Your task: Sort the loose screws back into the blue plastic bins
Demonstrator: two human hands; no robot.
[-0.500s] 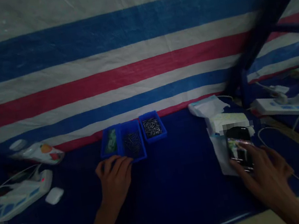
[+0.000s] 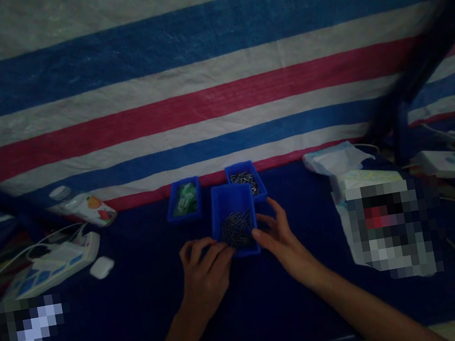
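A blue plastic bin (image 2: pixel 232 197) holding dark, thin metal screws or pins (image 2: pixel 237 228) is tilted toward me in the middle. My left hand (image 2: pixel 207 270) is closed on its near left corner, the fingertips over the rim. At the bin's right side is my right hand (image 2: pixel 285 242), with the thumb against the rim and the other fingers spread apart. Behind it stand two more blue bins: the left bin (image 2: pixel 173 210) contains green-tinted plastic pieces (image 2: pixel 186 199), and the right bin (image 2: pixel 260 185) contains shiny small metal parts (image 2: pixel 243 178).
To the left are a bottle (image 2: pixel 92 208), a white power strip (image 2: pixel 87 249) and a small white case (image 2: pixel 102 267). White packaging (image 2: pixel 339 159) lies to the right beside a blurred-out patch. Another power strip (image 2: pixel 449 165) sits at far right. A striped tarp (image 2: pixel 215 97) hangs behind the blue tabletop (image 2: pixel 252 317).
My right hand has left the phone and come to the middle bin. That bin has been pulled toward me and tilted, away from the green-filled one, with my left hand on it.
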